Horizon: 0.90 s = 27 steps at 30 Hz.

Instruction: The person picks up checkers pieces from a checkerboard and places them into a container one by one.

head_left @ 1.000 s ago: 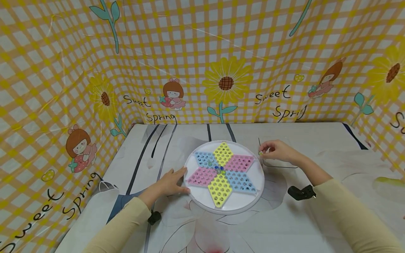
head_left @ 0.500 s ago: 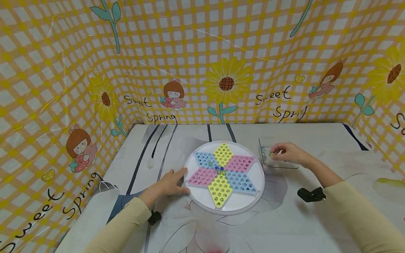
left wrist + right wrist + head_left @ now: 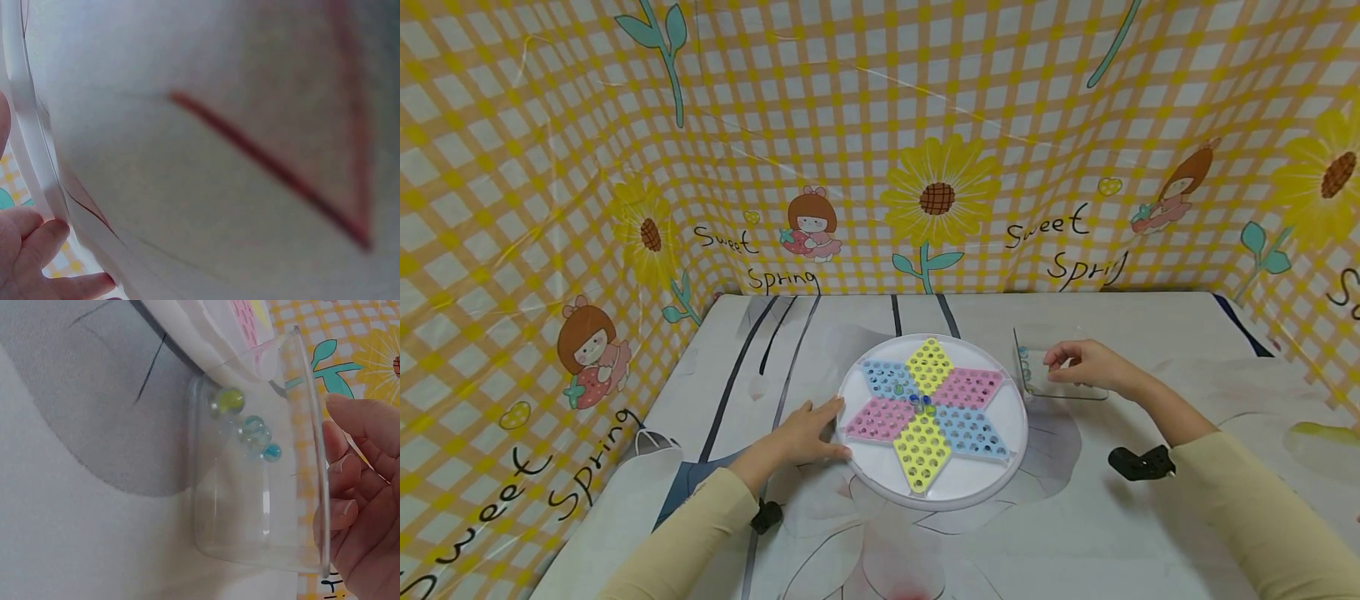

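Note:
A round white Chinese checkers board [image 3: 867, 467] with a star of pink, yellow and blue holes sits mid-table. Several glass marbles [image 3: 921, 402] are at its centre. My left hand [image 3: 808, 432] rests against the board's left rim, fingers spread. To the board's right stands a clear plastic box [image 3: 1078, 397], holding several marbles [image 3: 255, 430], one with yellow inside [image 3: 231, 400]. Over the box's open top is my right hand [image 3: 1078, 365], its fingers loosely bent with nothing seen between them. In the right wrist view its fingertips [image 3: 344, 512] are beside the box's rim.
A white tablecloth [image 3: 1000, 542] with dark lines covers the table. Yellow checked cloth [image 3: 865, 100] hangs behind and at both sides. A dark blue item [image 3: 688, 487] lies under the left forearm, near a white loop-handled thing [image 3: 655, 442].
My right hand has moved right from the board's edge to over the box and let go of the yellow marble, which now lies inside. My left hand and the board have stayed put.

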Motion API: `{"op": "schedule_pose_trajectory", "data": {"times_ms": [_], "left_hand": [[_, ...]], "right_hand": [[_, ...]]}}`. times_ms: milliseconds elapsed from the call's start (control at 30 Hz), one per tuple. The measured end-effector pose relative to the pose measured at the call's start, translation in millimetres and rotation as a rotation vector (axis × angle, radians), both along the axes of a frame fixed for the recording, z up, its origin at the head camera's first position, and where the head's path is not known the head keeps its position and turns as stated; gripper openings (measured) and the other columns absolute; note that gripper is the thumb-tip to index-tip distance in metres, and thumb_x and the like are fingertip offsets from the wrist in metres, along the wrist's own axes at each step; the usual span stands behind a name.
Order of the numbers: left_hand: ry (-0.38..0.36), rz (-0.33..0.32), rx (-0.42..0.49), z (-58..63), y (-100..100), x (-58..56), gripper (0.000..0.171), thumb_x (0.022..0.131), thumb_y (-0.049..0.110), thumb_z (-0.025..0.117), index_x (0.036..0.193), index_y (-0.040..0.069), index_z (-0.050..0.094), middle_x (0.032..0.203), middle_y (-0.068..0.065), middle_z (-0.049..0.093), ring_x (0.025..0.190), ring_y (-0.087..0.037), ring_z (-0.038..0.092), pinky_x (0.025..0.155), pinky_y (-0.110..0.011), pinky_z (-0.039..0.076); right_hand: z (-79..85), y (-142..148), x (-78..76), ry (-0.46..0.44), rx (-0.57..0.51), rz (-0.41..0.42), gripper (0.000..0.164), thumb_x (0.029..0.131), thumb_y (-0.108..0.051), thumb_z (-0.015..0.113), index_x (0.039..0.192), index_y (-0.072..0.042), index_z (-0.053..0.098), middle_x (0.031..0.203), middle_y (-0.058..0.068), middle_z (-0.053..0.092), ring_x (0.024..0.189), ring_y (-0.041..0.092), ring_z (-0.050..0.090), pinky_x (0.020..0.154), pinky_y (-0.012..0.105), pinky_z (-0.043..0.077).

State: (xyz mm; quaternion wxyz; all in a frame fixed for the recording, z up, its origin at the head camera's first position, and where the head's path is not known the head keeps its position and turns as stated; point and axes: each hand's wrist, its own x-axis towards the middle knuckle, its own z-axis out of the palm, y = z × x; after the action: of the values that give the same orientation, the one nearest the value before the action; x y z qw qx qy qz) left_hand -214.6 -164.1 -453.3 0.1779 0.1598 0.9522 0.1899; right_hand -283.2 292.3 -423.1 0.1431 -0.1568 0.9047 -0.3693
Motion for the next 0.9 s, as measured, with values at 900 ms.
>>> {"op": "schedule_pose_trajectory", "data": {"times_ms": [900], "left_hand": [[-0.001, -0.003, -0.009, 0.2, -0.2, -0.1, 0.088, 0.077, 0.05, 0.066, 0.146, 0.014, 0.025, 0.151, -0.004, 0.023, 0.133, -0.048, 0.017, 0.102, -0.063, 0.023]], "right_hand": [[7.2, -88.3, 1.6, -0.009, -0.049, 0.151, 0.026, 0.082, -0.012, 0.065, 0.104, 0.001, 0.06, 0.087, 0.005, 0.057, 0.074, 0.018, 0.048, 0.06, 0.028, 0.047]]}}
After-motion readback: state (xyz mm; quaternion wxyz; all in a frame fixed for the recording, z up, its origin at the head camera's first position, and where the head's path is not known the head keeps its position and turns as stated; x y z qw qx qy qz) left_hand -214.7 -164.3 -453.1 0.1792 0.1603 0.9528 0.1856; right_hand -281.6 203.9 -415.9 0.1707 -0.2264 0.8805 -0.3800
